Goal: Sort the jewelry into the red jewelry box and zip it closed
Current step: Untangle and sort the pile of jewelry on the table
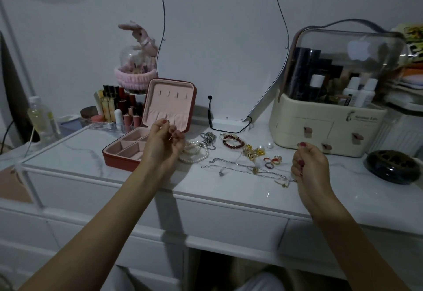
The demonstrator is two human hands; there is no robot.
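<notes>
The red jewelry box (pixel 119 161) stands open on the white vanity top, its pink-lined lid (pixel 169 104) upright. My left hand (pixel 163 144) hovers over the box's right side and pinches a small thin piece of jewelry between its fingertips. My right hand (pixel 309 164) is further right, fingers curled, pinching the end of a thin silver chain (pixel 240 169) that lies across the top. Between my hands lie a pearl bracelet (pixel 194 154), a silver chain heap (pixel 208 139), a dark red bead bracelet (pixel 233 141), gold earrings (pixel 253 151) and several small rings (pixel 273 161).
A cream cosmetics organiser (pixel 325 130) with a clear lid stands at the right, a black round dish (pixel 392 167) beside it. Lipsticks in a clear tray (pixel 114 110) sit behind the box. A mirror (pixel 219 39) with a black cable leans on the wall.
</notes>
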